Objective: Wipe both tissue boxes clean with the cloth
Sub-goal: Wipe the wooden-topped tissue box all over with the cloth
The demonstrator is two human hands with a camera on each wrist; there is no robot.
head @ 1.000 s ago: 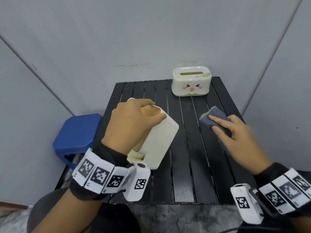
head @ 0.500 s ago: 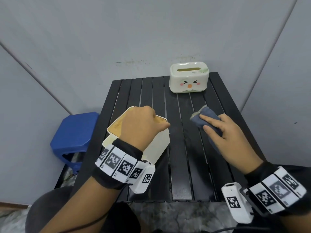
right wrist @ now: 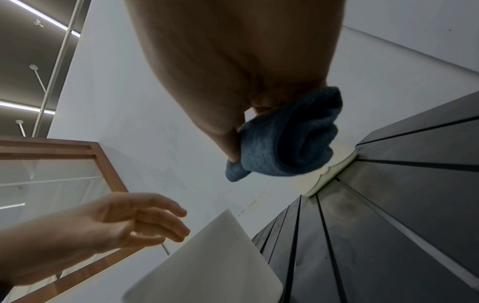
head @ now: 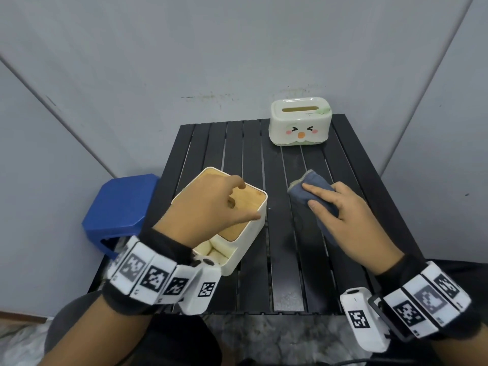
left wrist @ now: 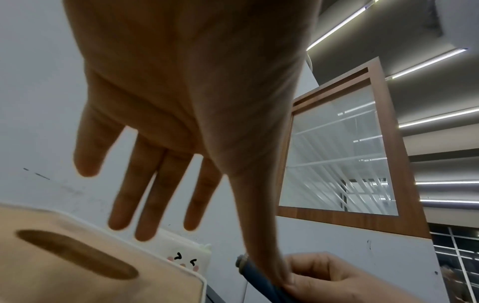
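While the left hand (head: 208,204) hovers spread above the near box (head: 239,249), the right hand (head: 351,220) grips the cloth (head: 301,186).

The left hand (head: 208,207) covers much of the near box's (head: 245,233) wooden lid, and in the left wrist view its fingers (left wrist: 145,196) are blurred. The right hand (head: 351,223) hides most of the cloth (head: 303,186). In the right wrist view the cloth (right wrist: 282,141) hides all but an edge of the far box (right wrist: 334,176). The stool (head: 124,202) sits partly behind the worktop (head: 298,273).

Near-left on the table (head: 264,260), one tissue box (head: 237,249) — far-right another (head: 299,122) — cloth (head: 311,199) between.
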